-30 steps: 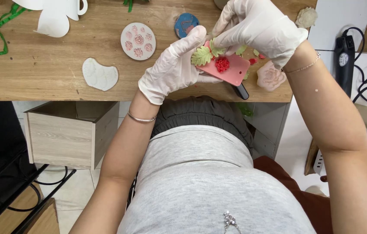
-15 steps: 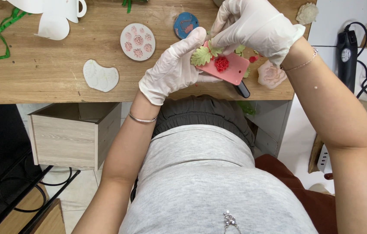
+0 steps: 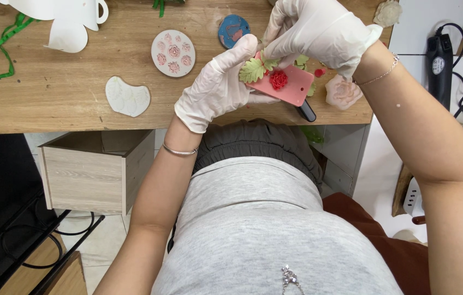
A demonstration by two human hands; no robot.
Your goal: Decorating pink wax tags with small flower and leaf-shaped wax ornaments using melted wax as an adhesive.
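Head view: pink card (image 3: 291, 87) above desk edge (image 3: 78, 117), carrying red flower (image 3: 278, 80) and green leaf (image 3: 251, 70). Soft, fragile; best held by card edges. Left hand (image 3: 217, 87) gripping card, right hand (image 3: 319, 30) pinching leaf.

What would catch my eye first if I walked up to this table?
Two white-gloved hands, the left hand and right hand, meet at the table's near edge over a pink slab bearing a red flower and a green leaf. To their left on the wooden table lie a round flower mould and a white leaf-shaped mould.
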